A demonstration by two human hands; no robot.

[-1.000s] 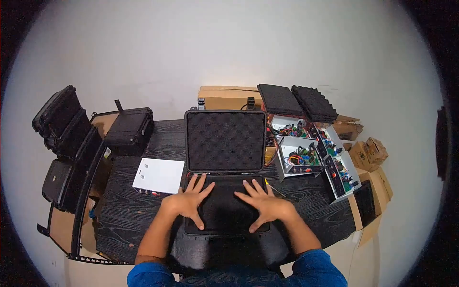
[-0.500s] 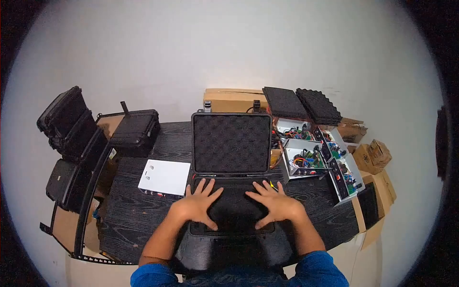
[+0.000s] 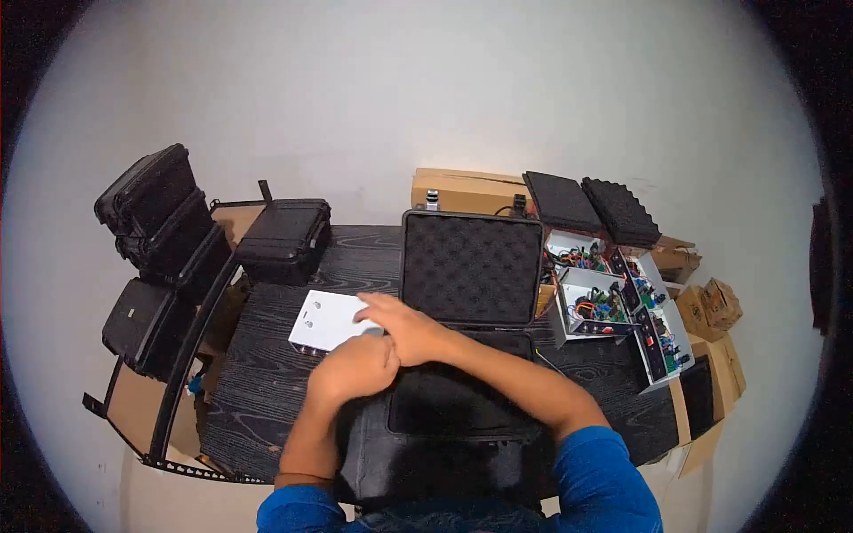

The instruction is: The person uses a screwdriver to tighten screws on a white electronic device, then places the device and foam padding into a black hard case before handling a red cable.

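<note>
A white metal box (image 3: 329, 318) lies on the black table just left of the open black case. Over its right end my right hand (image 3: 400, 327) is closed, the fingertips on its top. My left hand (image 3: 355, 369) is curled at the box's near right corner, against my right hand; what its fingers hold, if anything, is hidden. The black hard case (image 3: 462, 395) has its lid (image 3: 471, 266) raised, with bumpy foam inside. My right forearm crosses above the case's foam-lined base.
Black cases (image 3: 155, 204) are stacked at the left, and another case (image 3: 284, 240) sits at the table's back left. Opened white boxes with wiring (image 3: 591, 306) and foam sheets (image 3: 617, 209) are at the right. Cardboard boxes (image 3: 711, 306) stand beyond them.
Both hands have left the inside of the open case, where they were spread flat, and moved left to the white box. The view has shifted slightly left.
</note>
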